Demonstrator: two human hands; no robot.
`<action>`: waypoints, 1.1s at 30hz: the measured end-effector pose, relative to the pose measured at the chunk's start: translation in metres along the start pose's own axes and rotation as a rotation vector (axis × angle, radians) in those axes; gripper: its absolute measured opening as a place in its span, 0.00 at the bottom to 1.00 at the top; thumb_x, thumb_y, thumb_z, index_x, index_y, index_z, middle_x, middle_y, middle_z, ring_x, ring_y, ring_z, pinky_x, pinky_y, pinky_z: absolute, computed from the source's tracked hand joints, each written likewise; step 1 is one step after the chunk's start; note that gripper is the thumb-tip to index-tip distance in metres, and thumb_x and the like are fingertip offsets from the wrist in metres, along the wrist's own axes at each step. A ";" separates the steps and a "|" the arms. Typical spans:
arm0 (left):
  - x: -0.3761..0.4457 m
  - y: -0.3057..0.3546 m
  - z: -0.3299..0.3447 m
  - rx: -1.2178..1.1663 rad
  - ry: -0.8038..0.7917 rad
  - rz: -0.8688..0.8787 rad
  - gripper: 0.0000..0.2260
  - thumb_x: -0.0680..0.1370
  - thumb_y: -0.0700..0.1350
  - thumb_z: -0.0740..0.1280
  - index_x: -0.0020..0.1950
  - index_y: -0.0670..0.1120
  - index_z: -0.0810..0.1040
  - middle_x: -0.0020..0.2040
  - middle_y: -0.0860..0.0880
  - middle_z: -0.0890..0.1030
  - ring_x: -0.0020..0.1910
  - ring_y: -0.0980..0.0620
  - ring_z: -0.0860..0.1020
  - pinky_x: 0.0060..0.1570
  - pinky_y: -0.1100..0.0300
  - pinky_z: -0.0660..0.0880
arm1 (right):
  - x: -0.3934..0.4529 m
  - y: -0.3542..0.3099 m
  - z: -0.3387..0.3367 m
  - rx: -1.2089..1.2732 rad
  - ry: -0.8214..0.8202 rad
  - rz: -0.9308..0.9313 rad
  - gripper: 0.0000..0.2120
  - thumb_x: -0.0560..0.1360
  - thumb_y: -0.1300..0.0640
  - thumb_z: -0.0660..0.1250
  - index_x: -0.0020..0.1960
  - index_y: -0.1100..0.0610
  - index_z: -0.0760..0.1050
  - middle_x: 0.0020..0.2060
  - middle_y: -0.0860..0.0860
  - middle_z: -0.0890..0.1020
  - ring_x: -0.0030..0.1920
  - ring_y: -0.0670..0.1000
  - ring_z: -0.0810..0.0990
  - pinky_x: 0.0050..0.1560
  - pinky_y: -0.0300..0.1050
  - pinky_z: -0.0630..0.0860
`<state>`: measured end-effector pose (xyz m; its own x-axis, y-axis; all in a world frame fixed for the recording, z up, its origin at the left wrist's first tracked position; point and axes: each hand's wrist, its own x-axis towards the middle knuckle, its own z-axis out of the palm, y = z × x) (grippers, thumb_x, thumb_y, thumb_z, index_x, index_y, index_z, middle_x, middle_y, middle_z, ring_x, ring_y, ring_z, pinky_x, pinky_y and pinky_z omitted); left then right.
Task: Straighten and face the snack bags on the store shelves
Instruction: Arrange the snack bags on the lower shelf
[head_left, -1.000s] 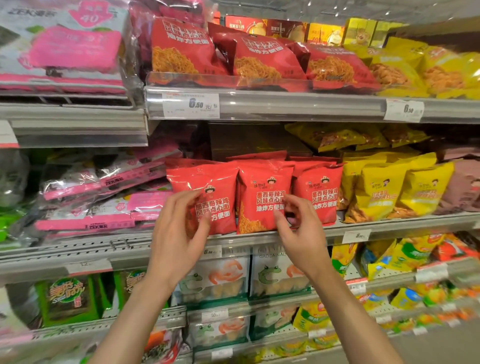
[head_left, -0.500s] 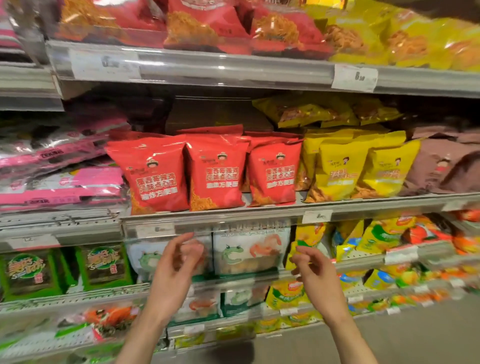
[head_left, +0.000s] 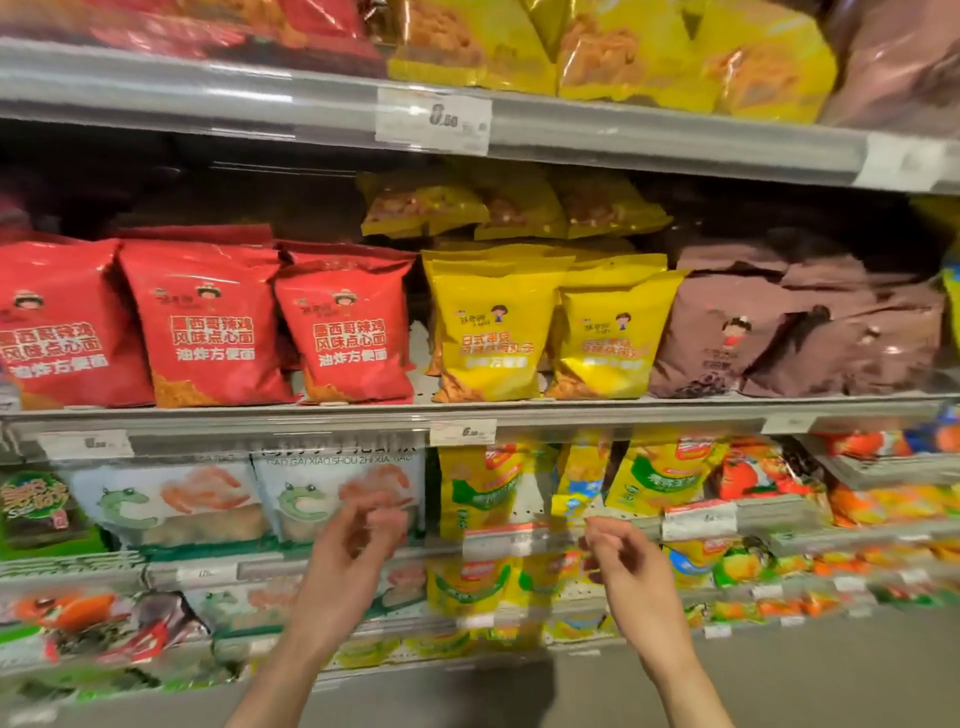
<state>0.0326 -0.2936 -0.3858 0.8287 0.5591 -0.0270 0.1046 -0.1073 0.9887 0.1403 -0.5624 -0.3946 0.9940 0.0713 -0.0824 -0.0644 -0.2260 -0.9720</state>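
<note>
Hovering empty with loosely curled, half-spread fingers, the left hand (head_left: 347, 558) and right hand (head_left: 626, 564) hang below the middle shelf (head_left: 597, 410), seemingly poised for the yellow bags (head_left: 488, 332) leaning unevenly beside the upright, label-forward red bags (head_left: 208, 322).

Both forearms were bare from the frame's lower edge up to the wrists, with no sleeve, watch, band or glove on either. The left hand (head_left: 343, 561) and the right hand (head_left: 626, 564) wore no rings that showed; their fingers were motion-blurred, slender, nails short.
</note>
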 end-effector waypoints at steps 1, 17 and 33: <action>0.002 0.000 0.007 -0.001 -0.008 -0.003 0.06 0.82 0.47 0.68 0.58 0.50 0.81 0.52 0.47 0.86 0.51 0.49 0.85 0.58 0.43 0.80 | 0.004 0.002 -0.007 0.004 0.002 0.006 0.04 0.81 0.60 0.68 0.53 0.54 0.82 0.40 0.50 0.87 0.38 0.46 0.85 0.46 0.42 0.81; 0.047 -0.008 0.101 -0.095 -0.146 0.002 0.05 0.82 0.42 0.68 0.53 0.50 0.83 0.50 0.49 0.86 0.52 0.51 0.84 0.56 0.55 0.79 | 0.046 0.016 -0.070 -0.085 0.091 0.019 0.07 0.82 0.61 0.66 0.49 0.54 0.82 0.40 0.51 0.87 0.36 0.46 0.84 0.49 0.52 0.80; 0.062 -0.029 0.273 0.124 0.128 0.010 0.16 0.78 0.37 0.73 0.58 0.53 0.74 0.47 0.50 0.78 0.47 0.52 0.78 0.44 0.76 0.70 | 0.181 0.079 -0.169 -0.082 -0.041 0.024 0.06 0.80 0.65 0.67 0.48 0.59 0.82 0.39 0.53 0.86 0.39 0.53 0.84 0.41 0.43 0.77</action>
<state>0.2313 -0.4800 -0.4568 0.7539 0.6570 0.0091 0.1706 -0.2092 0.9629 0.3301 -0.7319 -0.4491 0.9877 0.1044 -0.1165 -0.0794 -0.3067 -0.9485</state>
